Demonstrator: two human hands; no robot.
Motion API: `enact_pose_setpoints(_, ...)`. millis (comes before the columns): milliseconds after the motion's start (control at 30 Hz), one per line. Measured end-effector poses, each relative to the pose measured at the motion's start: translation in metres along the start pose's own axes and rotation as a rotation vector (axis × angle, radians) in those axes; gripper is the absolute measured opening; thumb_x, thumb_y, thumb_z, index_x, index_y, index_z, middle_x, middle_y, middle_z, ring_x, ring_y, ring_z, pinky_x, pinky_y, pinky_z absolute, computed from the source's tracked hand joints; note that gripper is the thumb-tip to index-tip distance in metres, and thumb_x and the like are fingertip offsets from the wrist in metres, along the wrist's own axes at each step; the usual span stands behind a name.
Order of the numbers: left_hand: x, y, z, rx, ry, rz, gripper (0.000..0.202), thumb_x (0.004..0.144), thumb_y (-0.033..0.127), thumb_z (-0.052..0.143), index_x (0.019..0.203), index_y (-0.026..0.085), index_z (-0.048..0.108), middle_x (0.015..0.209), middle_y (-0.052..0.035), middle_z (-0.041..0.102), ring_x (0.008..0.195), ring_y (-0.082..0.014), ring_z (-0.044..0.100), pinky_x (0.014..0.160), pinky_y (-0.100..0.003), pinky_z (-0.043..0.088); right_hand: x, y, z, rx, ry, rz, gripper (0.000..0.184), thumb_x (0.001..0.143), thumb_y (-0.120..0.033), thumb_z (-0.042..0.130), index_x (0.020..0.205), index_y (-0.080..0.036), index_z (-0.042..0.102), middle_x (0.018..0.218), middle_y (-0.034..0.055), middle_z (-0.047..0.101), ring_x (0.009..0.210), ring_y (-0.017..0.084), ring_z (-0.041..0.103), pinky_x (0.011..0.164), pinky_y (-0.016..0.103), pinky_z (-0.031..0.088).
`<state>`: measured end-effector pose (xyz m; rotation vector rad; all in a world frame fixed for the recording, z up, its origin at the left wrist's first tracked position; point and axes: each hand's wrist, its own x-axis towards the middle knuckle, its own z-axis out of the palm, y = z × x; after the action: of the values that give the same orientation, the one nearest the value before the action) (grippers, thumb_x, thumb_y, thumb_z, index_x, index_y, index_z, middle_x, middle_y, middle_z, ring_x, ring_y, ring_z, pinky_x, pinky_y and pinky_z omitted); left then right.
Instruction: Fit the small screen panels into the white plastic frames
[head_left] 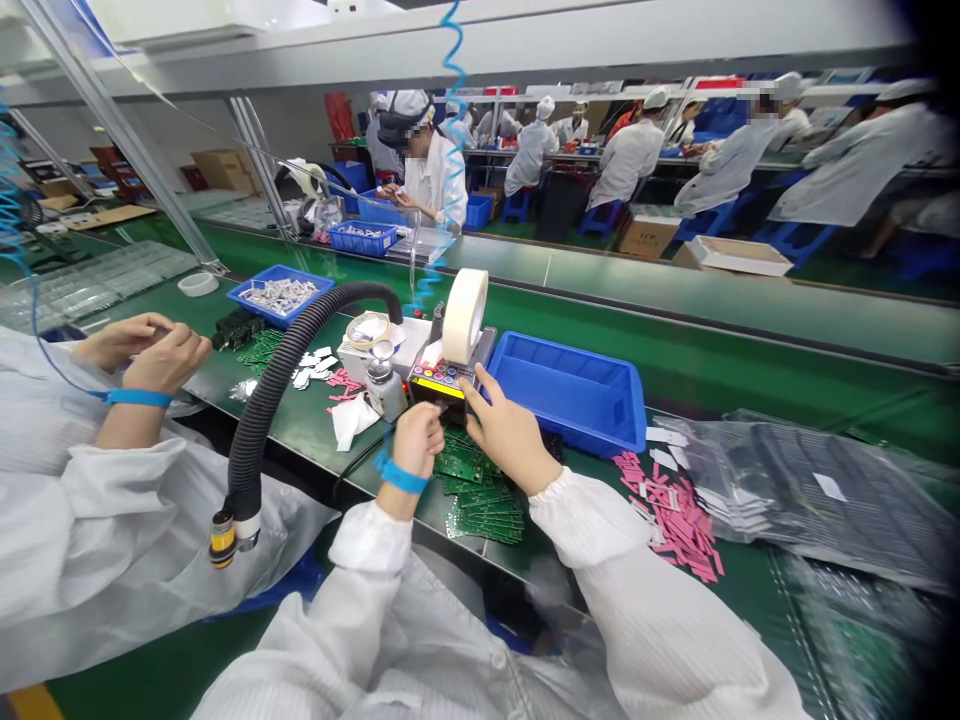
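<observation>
A roll of cream tape [465, 315] stands on top of a black tape dispenser [439, 385] with coloured buttons and a yellow strip. My left hand [417, 442], wearing a blue wrist strap [401, 475], is closed in a pinch at the dispenser's front; whatever its fingertips hold is hidden. My right hand [514, 432] has its fingers stretched out, their tips at the right of the button panel. Below both hands lie overlapping green circuit boards [486, 510]. A small metal-topped bottle [385, 388] stands left of the dispenser.
A blue bin [566, 390] sits right of the dispenser. Pink strips [679, 520] and plastic bags [817, 490] lie farther right. A black flexible hose [277, 375] arches on the left, beside a co-worker's hands [161, 355]. A blue tray [279, 295] holds white parts.
</observation>
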<state>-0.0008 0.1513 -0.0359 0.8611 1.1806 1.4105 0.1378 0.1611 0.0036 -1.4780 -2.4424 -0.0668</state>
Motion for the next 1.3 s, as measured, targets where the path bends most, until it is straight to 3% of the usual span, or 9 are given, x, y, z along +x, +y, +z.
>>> enact_pose_setpoints(167,-0.046,0.034,-0.01,-0.237,-0.091,0.055,0.039,0.077,0.038,0.056,0.053,0.021,0.031,0.044,0.011,0.019,0.033,-0.0031,0.015,0.031,-0.018,0.018,0.003,-0.006,-0.001,0.02,-0.003,0.025,0.053,0.084,-0.015,0.041,0.137,-0.017,0.041,0.149,0.0163,0.026,0.081,0.029,0.066,0.06,0.04,0.053)
enact_pose_setpoints(333,-0.085,0.086,-0.029,-0.416,-0.315,0.215,0.036,0.063,0.031,0.069,0.048,0.019,0.04,0.043,0.0091,0.026,0.034,-0.0031,0.024,0.035,-0.018,0.021,0.002,-0.006,-0.011,0.158,0.027,0.023,0.049,0.085,-0.017,0.044,0.134,-0.015,0.044,0.148,0.0173,0.029,0.089,0.027,0.065,0.068,0.039,0.055)
enact_pose_setpoints(400,-0.095,0.09,-0.033,-0.456,-0.431,0.08,0.035,0.056,0.024,0.074,0.044,0.016,0.043,0.049,0.005,0.041,0.039,-0.0034,0.033,0.036,-0.017,0.022,-0.013,-0.009,-0.025,0.236,0.065,0.004,0.043,0.089,-0.021,0.042,0.132,-0.014,0.044,0.145,0.0164,0.032,0.094,0.022,0.063,0.078,0.035,0.054)
enact_pose_setpoints(533,-0.117,0.054,-0.021,-0.483,-0.457,-0.348,0.026,0.056,0.012,0.072,0.046,0.013,0.048,0.064,-0.0031,0.06,0.047,-0.0058,0.046,0.037,-0.016,0.027,-0.079,-0.032,-0.049,0.551,0.294,-0.088,0.034,0.095,-0.025,0.032,0.124,-0.015,0.046,0.133,0.0136,0.047,0.115,0.019,0.052,0.094,0.034,0.046)
enact_pose_setpoints(633,-0.136,0.013,-0.001,-0.584,-0.333,-0.591,0.015,0.059,0.007,0.067,0.055,0.015,0.055,0.058,0.001,0.058,0.056,-0.0087,0.054,0.051,-0.018,0.042,-0.136,-0.053,-0.041,0.49,0.183,-0.215,0.044,0.092,-0.035,0.04,0.131,-0.014,0.042,0.131,0.0138,0.052,0.121,0.024,0.046,0.099,0.044,0.041)
enact_pose_setpoints(867,-0.164,-0.027,0.041,-0.636,-0.415,-0.979,0.007,0.067,0.009,0.052,0.068,0.013,0.058,0.061,-0.0001,0.056,0.052,-0.0067,0.053,0.045,-0.016,0.036,-0.215,-0.047,0.012,0.076,0.13,0.091,0.035,0.09,-0.022,0.04,0.12,-0.012,0.056,0.128,0.0135,0.056,0.123,0.034,0.043,0.099,0.061,0.026)
enact_pose_setpoints(1000,-0.183,-0.035,0.061,-0.608,-0.512,-1.073,0.012,0.074,0.017,0.049,0.079,0.012,0.059,0.062,0.0021,0.053,0.048,-0.0041,0.046,0.048,-0.015,0.036,-0.247,-0.035,0.009,0.177,0.3,0.167,0.026,0.091,-0.019,0.042,0.107,-0.019,0.063,0.112,0.0081,0.067,0.115,0.027,0.051,0.103,0.057,0.023)
enact_pose_setpoints(1167,-0.208,-0.05,0.074,-0.438,-0.695,-1.126,0.017,0.08,0.028,0.049,0.086,0.016,0.059,0.065,0.0024,0.052,0.055,-0.0065,0.049,0.062,-0.019,0.041,-0.29,-0.026,-0.004,0.263,0.428,0.204,0.025,0.09,-0.014,0.04,0.087,-0.02,0.064,0.087,0.0046,0.07,0.09,0.018,0.063,0.085,0.038,0.047)
enact_pose_setpoints(1300,-0.21,-0.064,0.074,-0.119,-0.863,-0.926,0.025,0.079,0.037,0.051,0.092,0.018,0.06,0.082,-0.005,0.06,0.073,-0.0161,0.056,0.074,-0.033,0.042,-0.319,-0.005,-0.015,0.247,0.395,0.423,0.032,0.094,-0.014,0.03,0.079,-0.017,0.059,0.07,0.004,0.062,0.067,0.014,0.059,0.059,0.025,0.049)
